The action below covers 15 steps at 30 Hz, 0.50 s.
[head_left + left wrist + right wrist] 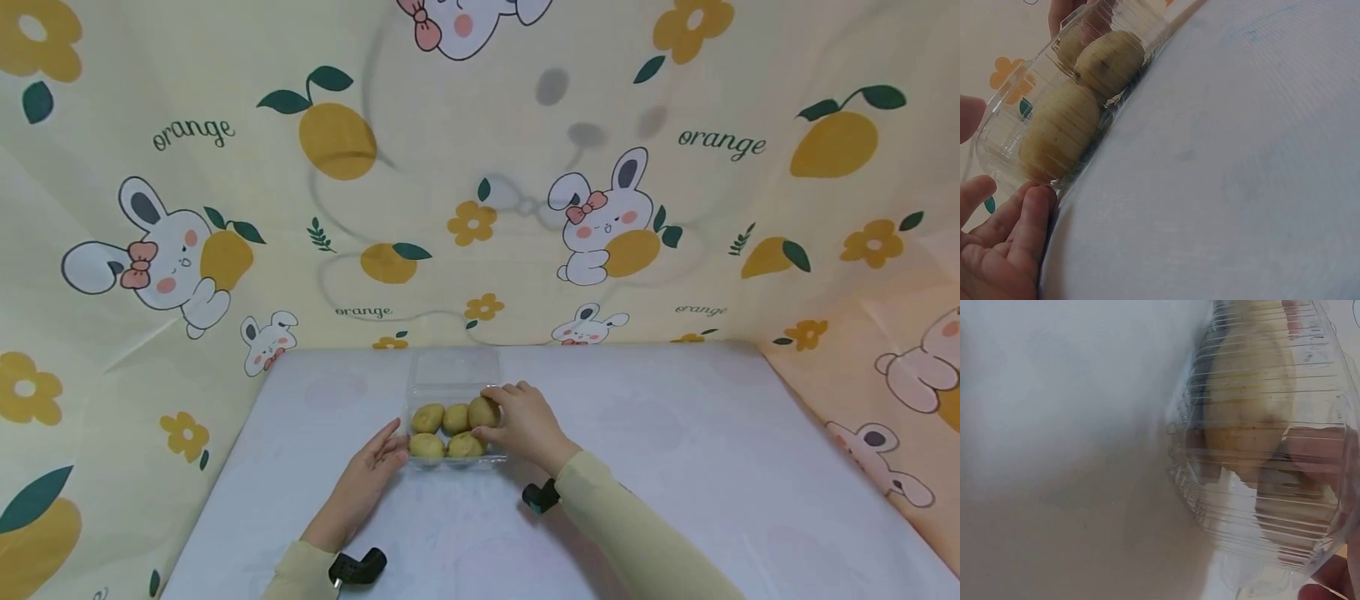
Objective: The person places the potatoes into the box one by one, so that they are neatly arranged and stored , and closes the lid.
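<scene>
A clear plastic clamshell box [459,462] sits on the table with several potatoes in it. Its transparent lid [453,368] stands raised at the back. My right hand [531,427] reaches over the box's right side, thumb and fingers around the back right potato [483,412]. Through the ribbed wall in the right wrist view, a front potato [1249,394] and parts of the fingers show. My left hand [369,468] is at the box's left side with fingers extended. In the left wrist view, its fingertips rest by the lower corner near another potato [1060,131].
The white table surface [675,450] spreads around the box on both sides. A cream cloth backdrop [517,275] printed with rabbits and oranges rises behind and at the sides. Black wrist cameras [358,568] are strapped to both arms.
</scene>
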Motion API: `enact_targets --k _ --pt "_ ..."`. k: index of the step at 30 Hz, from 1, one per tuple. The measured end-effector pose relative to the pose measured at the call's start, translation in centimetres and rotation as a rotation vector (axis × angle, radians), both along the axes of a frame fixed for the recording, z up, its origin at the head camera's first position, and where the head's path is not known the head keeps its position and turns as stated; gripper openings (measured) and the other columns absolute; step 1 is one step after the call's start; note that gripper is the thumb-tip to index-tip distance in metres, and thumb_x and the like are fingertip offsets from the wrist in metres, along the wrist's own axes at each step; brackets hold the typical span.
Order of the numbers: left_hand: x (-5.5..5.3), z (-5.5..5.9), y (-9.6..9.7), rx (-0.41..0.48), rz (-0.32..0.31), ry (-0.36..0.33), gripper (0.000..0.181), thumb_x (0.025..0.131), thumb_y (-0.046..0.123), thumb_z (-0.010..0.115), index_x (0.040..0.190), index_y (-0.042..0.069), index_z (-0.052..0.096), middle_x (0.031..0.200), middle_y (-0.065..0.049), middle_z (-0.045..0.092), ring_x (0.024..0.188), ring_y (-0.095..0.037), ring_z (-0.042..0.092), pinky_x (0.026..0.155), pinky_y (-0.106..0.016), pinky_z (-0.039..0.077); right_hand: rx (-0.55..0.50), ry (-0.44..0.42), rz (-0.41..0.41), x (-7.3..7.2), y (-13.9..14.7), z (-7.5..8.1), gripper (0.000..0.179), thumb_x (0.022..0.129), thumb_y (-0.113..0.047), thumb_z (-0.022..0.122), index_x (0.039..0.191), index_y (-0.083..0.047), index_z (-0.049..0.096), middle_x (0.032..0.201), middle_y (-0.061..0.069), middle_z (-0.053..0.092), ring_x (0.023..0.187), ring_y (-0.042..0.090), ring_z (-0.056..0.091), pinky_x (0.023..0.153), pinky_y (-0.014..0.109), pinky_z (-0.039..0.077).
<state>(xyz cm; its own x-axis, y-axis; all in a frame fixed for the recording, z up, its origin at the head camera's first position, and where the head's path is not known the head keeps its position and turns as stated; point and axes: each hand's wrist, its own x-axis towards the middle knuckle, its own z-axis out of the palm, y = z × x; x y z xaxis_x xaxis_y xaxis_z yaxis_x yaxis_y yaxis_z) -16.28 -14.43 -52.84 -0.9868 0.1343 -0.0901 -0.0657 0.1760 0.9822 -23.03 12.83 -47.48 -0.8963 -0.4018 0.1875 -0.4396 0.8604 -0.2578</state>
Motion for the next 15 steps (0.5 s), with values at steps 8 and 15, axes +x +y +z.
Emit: enact_targets --k 8,15 --pt "-0.17 -0.29 0.04 0.016 0.016 -0.02 0.06 0.099 0.025 0.057 0.152 0.02 0.031 0.141 -0.012 0.05 0.13 -0.027 0.045 0.109 -0.049 0.032 0.051 0.085 0.0 0.05 0.0 0.02 0.046 0.078 -0.052 0.073 0.106 -0.015 0.069 0.103 -0.001 0.064 0.095 0.02 0.047 0.083 0.038 0.039" --pt "-0.11 -0.11 -0.03 -0.001 0.01 -0.007 0.059 0.098 0.028 0.057 0.151 0.023 0.032 0.14 -0.008 0.051 0.129 -0.025 0.046 0.109 -0.048 0.033 0.01 0.03 -0.005 0.13 -0.05 0.04 0.04 0.081 -0.047 0.074 0.106 -0.015 0.071 0.105 -0.001 0.065 0.097 0.021 0.048 0.083 0.039 0.038"
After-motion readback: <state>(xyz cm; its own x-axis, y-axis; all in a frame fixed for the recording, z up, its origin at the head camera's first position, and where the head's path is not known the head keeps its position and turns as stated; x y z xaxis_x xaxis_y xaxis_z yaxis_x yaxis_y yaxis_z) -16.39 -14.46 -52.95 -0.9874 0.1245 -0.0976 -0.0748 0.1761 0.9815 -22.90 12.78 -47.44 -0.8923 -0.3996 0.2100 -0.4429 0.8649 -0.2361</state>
